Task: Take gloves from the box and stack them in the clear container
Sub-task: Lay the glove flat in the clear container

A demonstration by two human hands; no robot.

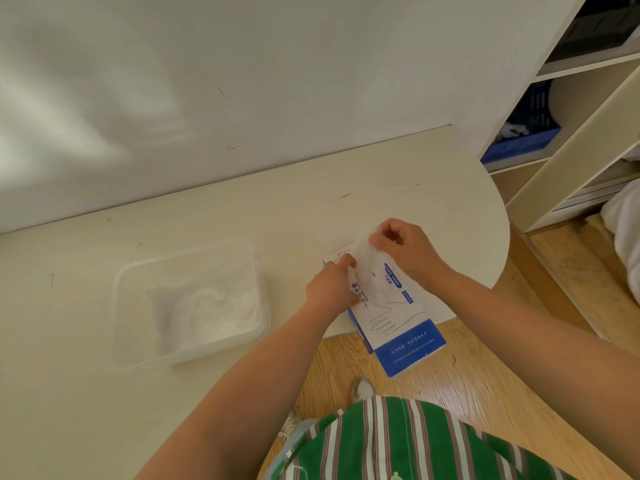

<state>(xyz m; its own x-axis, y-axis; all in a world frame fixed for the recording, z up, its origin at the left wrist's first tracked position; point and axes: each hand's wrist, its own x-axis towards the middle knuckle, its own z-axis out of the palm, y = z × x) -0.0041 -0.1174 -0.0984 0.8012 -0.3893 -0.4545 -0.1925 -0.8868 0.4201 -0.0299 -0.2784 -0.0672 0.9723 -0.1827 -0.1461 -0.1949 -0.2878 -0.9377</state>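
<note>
- Two hands meet over the blue-and-white cardboard glove box [398,317]: the right hand [405,251] pinches a thin translucent plastic glove [370,271] rising from the opening, while the left hand [329,285] presses closed on the box top.
- The box overhangs the near edge of the cream rounded table [242,209]; a hard tug could tip it onto the wooden floor [467,386].
- The flimsy glove may drag extra gloves out, or tear.
- The clear rectangular plastic container [138,341], already holding crumpled gloves, sits well apart to the left; nothing blocks the way.
</note>
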